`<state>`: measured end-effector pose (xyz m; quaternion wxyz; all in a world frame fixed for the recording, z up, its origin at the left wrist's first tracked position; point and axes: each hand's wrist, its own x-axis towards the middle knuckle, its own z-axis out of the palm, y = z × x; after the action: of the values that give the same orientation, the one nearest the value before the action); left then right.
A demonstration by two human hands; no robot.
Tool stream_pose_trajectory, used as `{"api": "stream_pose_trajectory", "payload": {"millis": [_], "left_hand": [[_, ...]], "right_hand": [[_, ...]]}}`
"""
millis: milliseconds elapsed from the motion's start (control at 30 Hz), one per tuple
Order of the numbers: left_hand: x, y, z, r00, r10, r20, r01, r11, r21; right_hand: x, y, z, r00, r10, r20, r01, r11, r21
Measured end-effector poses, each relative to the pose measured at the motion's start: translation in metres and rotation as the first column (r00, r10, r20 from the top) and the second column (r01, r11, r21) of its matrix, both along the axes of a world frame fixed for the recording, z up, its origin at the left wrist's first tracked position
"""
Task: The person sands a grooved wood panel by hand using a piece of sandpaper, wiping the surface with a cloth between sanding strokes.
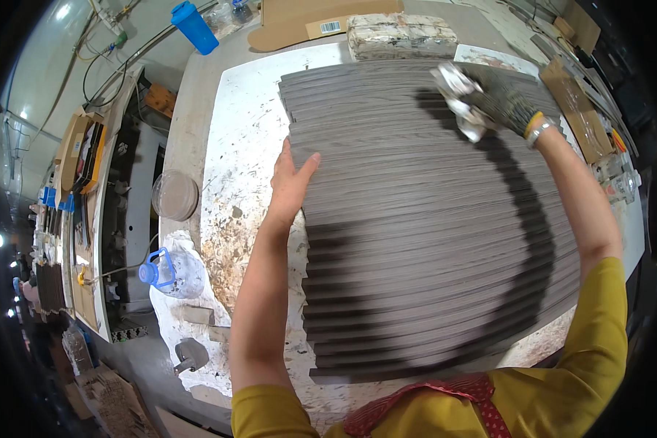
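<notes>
Many long grey-brown wood-grain strips (423, 197) lie side by side across the table in one broad layer, their left ends uneven. Against those ends, at the upper left, rests my bare left hand (292, 174), thumb spread from the fingers. My right hand (500, 102), in a dark knitted glove with a yellow cuff, is over the far right part of the strips. It grips a crumpled white cloth (460, 98) that meets the strips' surface. The glove hides part of the cloth and most of my right fingers.
A paint-stained block (401, 36) stands beyond the strips, near flat cardboard (292, 22) and a blue cup (195, 28). Left are a round clear container (175, 196) and a blue-capped plastic jug (179, 274). A cardboard piece (578, 109) and clear bottles (620, 186) sit at right.
</notes>
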<state>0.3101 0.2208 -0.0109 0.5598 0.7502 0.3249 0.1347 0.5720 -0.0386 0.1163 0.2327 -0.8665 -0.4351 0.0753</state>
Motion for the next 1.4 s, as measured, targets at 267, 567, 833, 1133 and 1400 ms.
{"api": "stream_pose_trajectory", "payload": {"millis": [267,567,833,1133,1400], "left_hand": [[0.003,0.0,0.002,0.999,-0.014,0.048,0.014,1.0,-0.005],[0.004,0.003,-0.009,1.0,0.007,0.022,-0.01,0.992,0.123],[0.013,0.003,-0.008,1.0,-0.012,-0.005,0.012,0.989,0.145],[0.009,-0.008,0.003,0.999,0.032,-0.044,-0.026,0.991,0.132],[0.009,-0.001,0.002,1.0,-0.015,-0.022,0.016,0.998,0.063]], "right_hand": [[-0.055,0.114,-0.073,0.835,0.341,0.431,-0.373,0.928,-0.011],[-0.05,0.1,-0.05,0.945,0.278,0.174,-0.251,0.954,-0.163],[-0.093,0.164,-0.059,0.862,0.322,0.391,-0.307,0.946,-0.102],[-0.038,0.077,-0.035,0.954,0.233,0.191,-0.159,0.927,-0.339],[-0.09,0.16,-0.047,0.901,0.375,0.218,-0.313,0.91,-0.271]]}}
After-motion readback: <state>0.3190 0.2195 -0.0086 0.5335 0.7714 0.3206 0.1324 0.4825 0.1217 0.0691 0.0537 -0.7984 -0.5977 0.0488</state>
